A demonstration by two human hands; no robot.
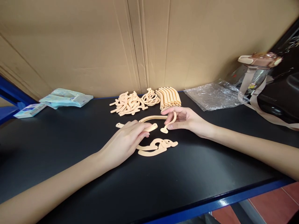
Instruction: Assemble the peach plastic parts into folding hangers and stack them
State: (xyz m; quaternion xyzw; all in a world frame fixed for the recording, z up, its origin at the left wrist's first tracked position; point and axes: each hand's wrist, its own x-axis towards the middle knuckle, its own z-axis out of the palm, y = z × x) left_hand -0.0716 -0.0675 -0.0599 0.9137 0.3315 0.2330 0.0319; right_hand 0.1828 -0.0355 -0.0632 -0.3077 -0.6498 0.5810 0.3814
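One strip in the left hand, one hooked piece in the right hand

At the far left of the black tabletop, a flat pack is partly overlapped by a puffier light-blue pack. Next, the strip is gripped by the left hand: the fingers are laid over it from above and the thumb is drawn up close below. Its rounded, holed end is left projecting to the right, just past the fingertips. Below that hand, several overlapping flat pieces are spread on the surface, their left ends partly hidden by it. Behind, a jumbled pile is set against the cardboard, followed by a smaller heap and a neat row of curved strips. Between the hands, a long curved bar is seen, its right end reaching the right fingertips; whether it is held there cannot be told. The hooked piece is pinched between the right thumb and curled fingers, which are parted only by it; its broad foot is hung below the thumb tip. Farther right, a clear plastic bag is laid beside a lidded bottle, to which a pale strap is fitted.
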